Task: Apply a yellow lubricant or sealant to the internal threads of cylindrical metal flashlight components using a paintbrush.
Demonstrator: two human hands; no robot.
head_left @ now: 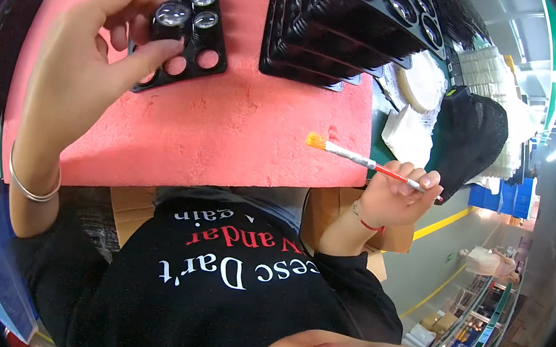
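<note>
Lens piece (172, 16) pinched in left hand (88, 63) could slip onto the tray (198, 61); right hand (395, 197) grips a paintbrush (362, 160), closed.

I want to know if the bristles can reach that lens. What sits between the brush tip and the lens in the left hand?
Nothing visible: only bare pink mat lies between the brush in the right hand and the lens pinched by the left hand.

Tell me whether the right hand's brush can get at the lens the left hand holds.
Probably yes: only bare pink foam pad lies between the brush in the right hand and the lens in the left hand.
</note>
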